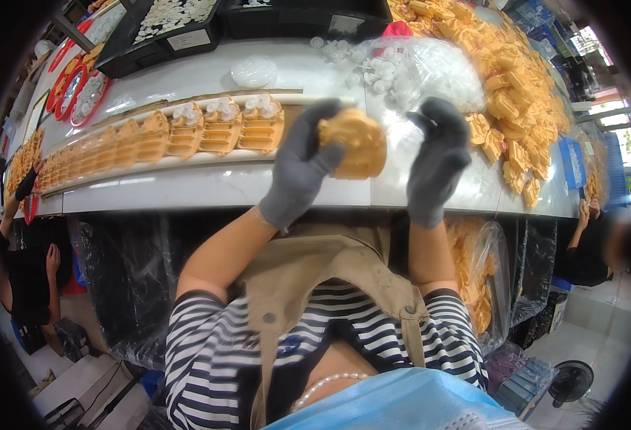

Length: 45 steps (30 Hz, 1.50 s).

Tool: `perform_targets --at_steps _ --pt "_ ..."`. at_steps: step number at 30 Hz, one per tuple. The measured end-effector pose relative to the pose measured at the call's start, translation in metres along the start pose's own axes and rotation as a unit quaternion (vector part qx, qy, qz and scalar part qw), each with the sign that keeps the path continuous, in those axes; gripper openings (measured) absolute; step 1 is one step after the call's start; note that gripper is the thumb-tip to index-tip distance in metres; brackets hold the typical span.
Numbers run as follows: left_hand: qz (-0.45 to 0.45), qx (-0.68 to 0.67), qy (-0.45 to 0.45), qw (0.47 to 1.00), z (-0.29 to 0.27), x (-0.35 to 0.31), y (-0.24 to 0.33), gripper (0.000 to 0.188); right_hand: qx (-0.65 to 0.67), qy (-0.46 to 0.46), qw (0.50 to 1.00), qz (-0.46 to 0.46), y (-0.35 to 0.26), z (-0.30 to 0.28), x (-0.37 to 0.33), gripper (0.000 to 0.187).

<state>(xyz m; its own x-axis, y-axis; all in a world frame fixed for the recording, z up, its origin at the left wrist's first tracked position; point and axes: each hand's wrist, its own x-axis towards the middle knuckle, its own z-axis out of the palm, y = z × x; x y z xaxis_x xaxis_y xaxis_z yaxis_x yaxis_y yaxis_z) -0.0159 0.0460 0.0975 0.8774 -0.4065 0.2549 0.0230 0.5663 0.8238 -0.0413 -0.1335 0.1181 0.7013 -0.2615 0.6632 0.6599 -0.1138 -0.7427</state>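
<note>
My left hand, in a grey glove, grips a yellow-orange plastic shell above the front of the white table. The shell is slightly blurred, and the fingers cover its left edge. To its right my gloved right hand is raised apart from the shell, fingers half curled with a gap between them and nothing visible in them. On the left runs a row of similar shells lying between two white rails. The shells nearest my left hand carry clear-white round pieces at their far ends.
Loose white round plastic pieces lie beyond my hands beside a clear plastic bag. A large heap of yellow-orange parts covers the right side. Black bins stand at the back; co-workers sit at both far sides.
</note>
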Motion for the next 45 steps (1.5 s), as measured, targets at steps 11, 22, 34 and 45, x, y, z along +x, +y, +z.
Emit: perform_targets --at_steps 11,22,34,45 --pt "-0.124 0.123 -0.140 0.975 -0.021 0.003 0.051 0.057 -0.233 -0.149 0.960 0.055 -0.024 0.010 -0.038 0.052" --pt "-0.103 0.094 -0.152 0.979 -0.013 -0.005 0.038 0.046 -0.295 -0.169 0.936 -0.094 -0.034 -0.002 -0.026 0.054" --pt "0.009 0.150 -0.205 0.967 -0.012 0.004 0.025 0.031 -0.306 -0.189 0.929 -0.084 -0.029 -0.005 -0.028 0.056" --pt "0.028 0.178 -0.126 0.976 -0.002 0.004 0.014 0.024 -0.269 -0.206 0.941 -0.023 -0.019 -0.017 -0.022 0.057"
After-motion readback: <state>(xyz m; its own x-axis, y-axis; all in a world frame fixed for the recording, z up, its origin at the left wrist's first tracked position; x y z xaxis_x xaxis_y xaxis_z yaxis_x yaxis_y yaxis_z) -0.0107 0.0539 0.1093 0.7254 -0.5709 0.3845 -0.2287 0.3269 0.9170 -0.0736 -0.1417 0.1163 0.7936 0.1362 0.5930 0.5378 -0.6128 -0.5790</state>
